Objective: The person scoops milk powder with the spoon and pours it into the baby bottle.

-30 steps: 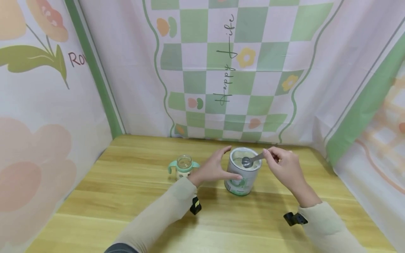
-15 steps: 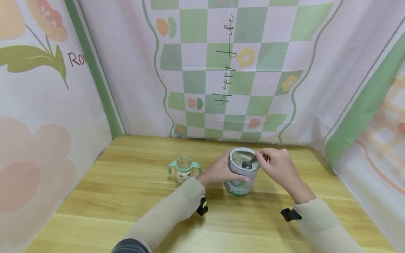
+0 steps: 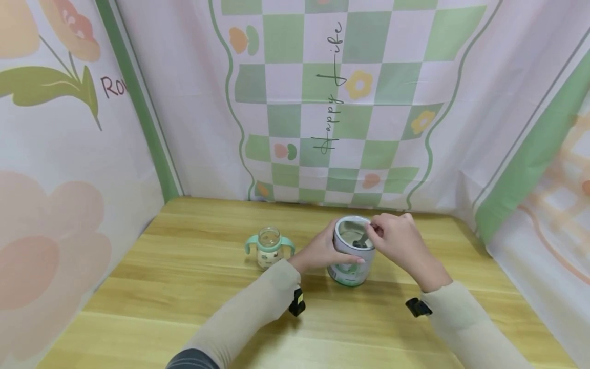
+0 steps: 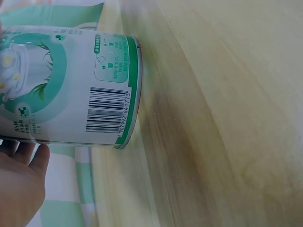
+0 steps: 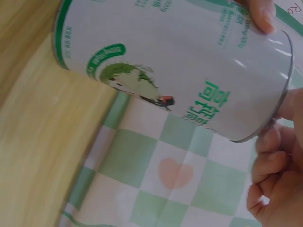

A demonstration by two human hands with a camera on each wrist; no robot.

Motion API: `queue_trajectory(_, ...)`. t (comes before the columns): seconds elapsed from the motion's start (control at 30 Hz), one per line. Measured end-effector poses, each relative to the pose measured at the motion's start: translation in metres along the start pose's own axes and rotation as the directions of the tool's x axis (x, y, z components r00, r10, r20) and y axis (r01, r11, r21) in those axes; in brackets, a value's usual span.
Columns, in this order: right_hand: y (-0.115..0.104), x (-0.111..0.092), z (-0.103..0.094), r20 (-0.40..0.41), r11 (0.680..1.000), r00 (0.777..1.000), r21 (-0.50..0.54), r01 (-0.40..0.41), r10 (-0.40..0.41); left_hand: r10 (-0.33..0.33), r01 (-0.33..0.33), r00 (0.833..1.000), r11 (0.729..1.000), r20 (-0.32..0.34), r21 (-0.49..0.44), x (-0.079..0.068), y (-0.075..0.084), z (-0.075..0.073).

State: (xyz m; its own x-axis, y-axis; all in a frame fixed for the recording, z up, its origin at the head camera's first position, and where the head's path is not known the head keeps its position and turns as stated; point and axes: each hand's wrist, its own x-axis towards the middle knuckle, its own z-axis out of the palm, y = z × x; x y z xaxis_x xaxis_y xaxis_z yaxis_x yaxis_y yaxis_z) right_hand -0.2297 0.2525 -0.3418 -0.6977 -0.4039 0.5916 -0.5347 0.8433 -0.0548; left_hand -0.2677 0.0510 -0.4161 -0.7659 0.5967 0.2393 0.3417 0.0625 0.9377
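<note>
A white and green milk powder can (image 3: 351,274) stands upright on the wooden table without a lid, pale powder inside. My left hand (image 3: 320,248) grips it from the left, thumb across the front; in the left wrist view, fingertips of that hand (image 4: 23,182) touch the can (image 4: 71,90). Over the rim, my right hand (image 3: 400,243) pinches the handle of a metal measuring spoon (image 3: 362,240), whose bowl is down in the can at the powder. The right wrist view has the right hand's curled fingers (image 5: 279,165) beside the can's top edge; the spoon is hidden there.
Left of the can stands a small baby bottle (image 3: 269,254) with mint green handles and no cap, close to my left wrist. The wooden table (image 3: 184,256) ends at a checked curtain (image 3: 318,174) behind and printed cloths on both sides.
My left hand has moved right and closed round the can. The right hand has shifted left, bringing the spoon lower and more upright inside the can.
</note>
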Motion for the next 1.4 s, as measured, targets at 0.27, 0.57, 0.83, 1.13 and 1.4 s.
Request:
queue_trajectory(0.27, -0.003, 0.007, -0.006, 0.131, 0.998, 0.991, -0.055, -0.032, 0.039, 0.022, -0.022, 1.0, 1.0, 0.011, -0.011, -0.001, 0.002, 0.0)
queue_trajectory(0.57, 0.007, 0.002, -0.013, 0.286, 0.99, 0.949, -0.089, -0.112, 0.133, 0.014, -0.014, 1.0, 1.0, 0.001, -0.01, -0.002, 0.0, 0.002)
queue_trajectory(0.83, 0.013, 0.001, -0.012, 0.296, 0.987, 0.942, -0.083, -0.141, 0.159, 0.0, 0.0, 1.0, 1.0, -0.004, -0.01, -0.002, -0.001, 0.002)
queue_trajectory(1.13, 0.015, -0.006, -0.014, 0.3, 0.978, 0.931, -0.039, -0.205, 0.207, -0.005, 0.005, 1.0, 1.0, -0.012, -0.022, -0.002, 0.0, 0.002)
queue_trajectory(1.4, 0.017, -0.012, -0.016, 0.259, 0.974, 0.94, -0.027, -0.224, 0.223, -0.011, 0.011, 1.0, 0.999, -0.005, -0.037, -0.004, 0.003, 0.002)
